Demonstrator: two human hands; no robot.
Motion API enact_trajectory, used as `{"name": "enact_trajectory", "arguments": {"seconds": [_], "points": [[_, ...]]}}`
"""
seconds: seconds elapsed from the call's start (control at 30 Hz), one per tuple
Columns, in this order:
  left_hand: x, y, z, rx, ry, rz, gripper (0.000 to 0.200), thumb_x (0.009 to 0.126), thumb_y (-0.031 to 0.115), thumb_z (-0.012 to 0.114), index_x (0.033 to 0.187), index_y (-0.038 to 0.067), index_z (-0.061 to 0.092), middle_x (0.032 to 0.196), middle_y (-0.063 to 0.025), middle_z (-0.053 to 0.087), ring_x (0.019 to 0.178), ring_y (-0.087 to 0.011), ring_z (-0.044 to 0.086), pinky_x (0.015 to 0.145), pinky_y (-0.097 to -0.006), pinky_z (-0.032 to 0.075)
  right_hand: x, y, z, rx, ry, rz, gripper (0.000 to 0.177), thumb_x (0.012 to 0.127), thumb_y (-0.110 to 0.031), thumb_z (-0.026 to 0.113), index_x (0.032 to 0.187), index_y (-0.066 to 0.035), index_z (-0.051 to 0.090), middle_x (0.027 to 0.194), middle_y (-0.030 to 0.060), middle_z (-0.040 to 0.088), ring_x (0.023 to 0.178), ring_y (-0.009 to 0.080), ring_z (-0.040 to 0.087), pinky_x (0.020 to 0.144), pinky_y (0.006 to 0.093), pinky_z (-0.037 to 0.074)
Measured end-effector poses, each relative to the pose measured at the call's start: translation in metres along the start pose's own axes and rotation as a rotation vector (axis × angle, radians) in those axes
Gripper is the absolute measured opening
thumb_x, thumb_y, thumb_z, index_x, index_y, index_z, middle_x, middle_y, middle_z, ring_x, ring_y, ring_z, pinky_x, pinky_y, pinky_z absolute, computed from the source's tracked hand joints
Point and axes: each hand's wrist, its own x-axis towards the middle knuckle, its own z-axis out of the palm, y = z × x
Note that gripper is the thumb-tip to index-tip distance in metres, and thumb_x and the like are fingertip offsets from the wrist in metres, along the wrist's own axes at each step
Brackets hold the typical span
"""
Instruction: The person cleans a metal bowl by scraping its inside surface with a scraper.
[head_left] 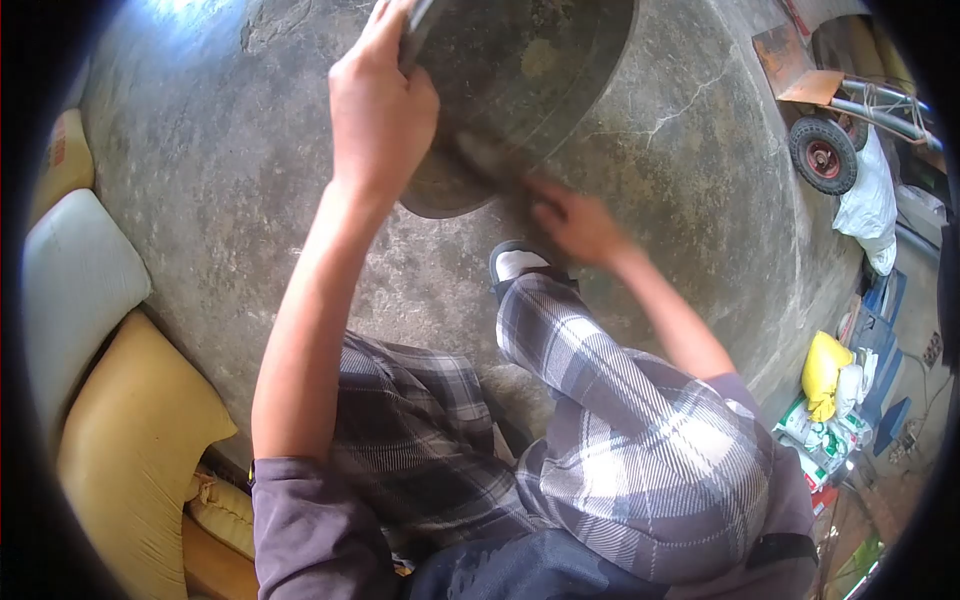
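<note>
My left hand (385, 105) is closed on the near left edge of a large dark round thing (520, 70), which looks like a wide, shallow metal pan. Its upper part runs out of view, and a pale worn patch shows on its surface. My right hand (585, 228) is smeared by motion just below the pan's lower edge. Its fingers are curled round a dark, elongated tool (485, 160), too blurred to name, whose far end overlaps the pan's lower part. Beneath my right hand is my foot in a dark sandal (518, 262).
Stained concrete floor (230, 190) surrounds me. Stuffed yellow and white sacks (140, 440) line the left side. At the right stand a hand truck with a black wheel (823, 156), a white bag (868, 205), a yellow bag (826, 370) and blue metal parts (885, 300).
</note>
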Motion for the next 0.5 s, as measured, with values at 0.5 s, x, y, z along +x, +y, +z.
{"name": "enact_trajectory", "arguments": {"seconds": [0.5], "points": [[0.033,0.029,-0.004,0.248,-0.143,0.062,0.055,0.077,-0.004,0.049,0.131,0.003,0.056,0.109,-0.0231,0.067,0.1,-0.0329,0.067,0.087,-0.0405,0.052,-0.019,-0.026,-0.006,0.348,-0.244,0.033,0.043,0.101,-0.028,0.043,0.143,-0.021,0.045,0.089,0.0243,0.068,0.083,0.0434,0.066,0.085,0.0497,0.05]]}}
